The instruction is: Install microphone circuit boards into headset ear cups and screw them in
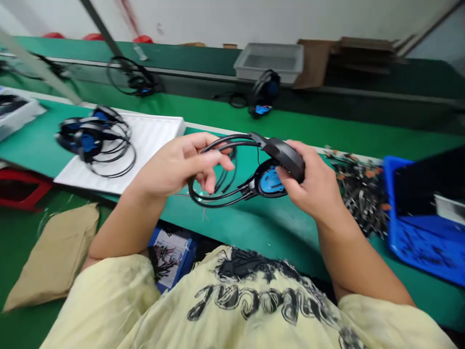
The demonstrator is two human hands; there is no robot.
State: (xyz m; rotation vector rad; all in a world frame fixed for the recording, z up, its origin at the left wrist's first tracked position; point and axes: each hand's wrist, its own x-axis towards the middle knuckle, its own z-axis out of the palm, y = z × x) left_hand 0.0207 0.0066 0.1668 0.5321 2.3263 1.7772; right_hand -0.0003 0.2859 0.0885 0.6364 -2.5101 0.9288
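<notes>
I hold a black headset [254,179] with blue ear cups over the green table [254,228]. My left hand [181,165] is closed around its thin black headband wires, fingers curled over them. My right hand [308,184] grips the black ear cup at the headset's right end, thumb beside the blue inner face. A thin cable hangs loose between the two hands.
Several finished headsets [92,138] lie on a white tray [152,140] at the left. More headsets [263,92] rest on the far belt near a grey bin [271,60]. A pile of small parts [359,189] and a blue crate [417,232] sit at the right.
</notes>
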